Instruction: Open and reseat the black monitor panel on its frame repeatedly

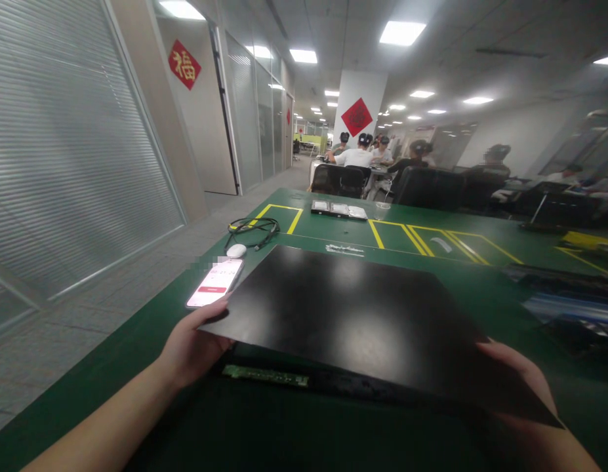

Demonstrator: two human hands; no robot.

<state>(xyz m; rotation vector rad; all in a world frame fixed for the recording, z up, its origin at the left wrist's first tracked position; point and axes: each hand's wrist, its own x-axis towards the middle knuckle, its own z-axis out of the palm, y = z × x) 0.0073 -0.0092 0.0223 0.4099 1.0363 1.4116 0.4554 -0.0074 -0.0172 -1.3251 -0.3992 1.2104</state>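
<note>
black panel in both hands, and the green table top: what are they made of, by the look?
Black panel: thin, rigid sheet, probably plastic or coated glass; semi-gloss, since ceiling lights show as soft blurred patches and it stays flat while held at the edges by the left hand and right hand. Green table top: looks like a matte rubber or vinyl mat, little glare, yellow lines marked on it.

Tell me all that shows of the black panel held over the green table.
The black panel is a large, thin, flat sheet, glossy enough to mirror the ceiling lights. It is tilted, its near edge lifted above a green strip. The left hand grips its near left corner, the right hand its near right edge. A phone lies beside it.
</note>
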